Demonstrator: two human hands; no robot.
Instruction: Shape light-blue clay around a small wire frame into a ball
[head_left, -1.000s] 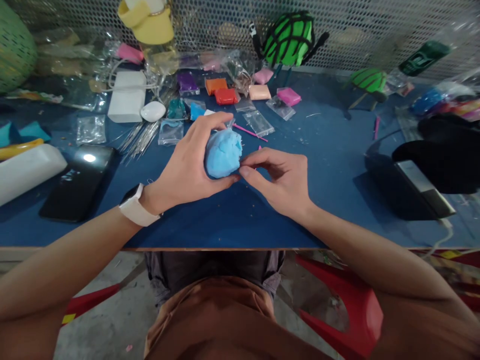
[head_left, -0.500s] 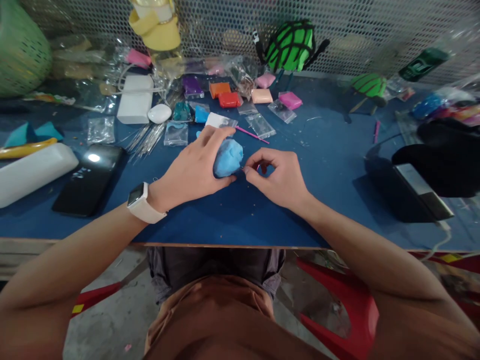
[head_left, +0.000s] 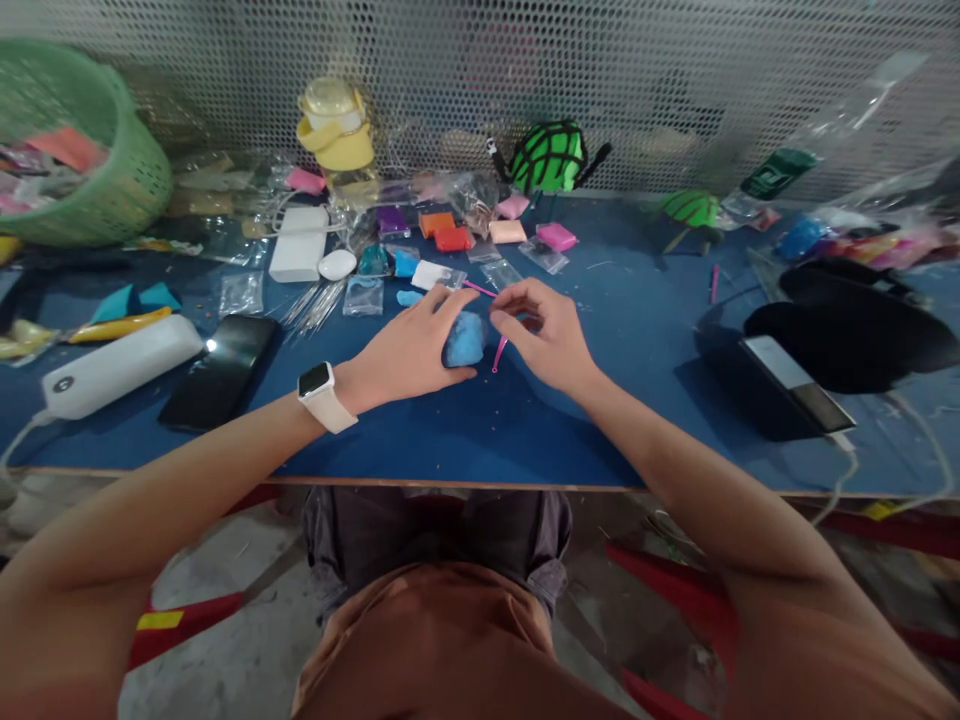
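Observation:
My left hand (head_left: 409,350) is curved around a lump of light blue modelling clay (head_left: 465,340), thumb below and fingers above it. Just to the right, my right hand (head_left: 544,335) pinches a thin pink modelling tool (head_left: 499,352); its small rounded end points down toward the table. The fingertips are close to the clay's right side, and I cannot tell whether they touch it. Another pink stick (head_left: 478,288) lies behind the clay, partly covered by my right hand. A bit of blue clay (head_left: 409,298) rests beyond my left fingers.
Clay packets, among them a red one (head_left: 453,239), lie behind my hands. To the left are wires (head_left: 313,308), a phone (head_left: 217,375) and a white power bank (head_left: 124,368). A green turtle-like figure (head_left: 551,160) stands at the back; a black box-shaped device (head_left: 795,390) is right.
The view has tilted up, showing more of the green basket. My right hand has turned, and the pink tool's rounded end now shows below its fingers. The left hand still holds the clay.

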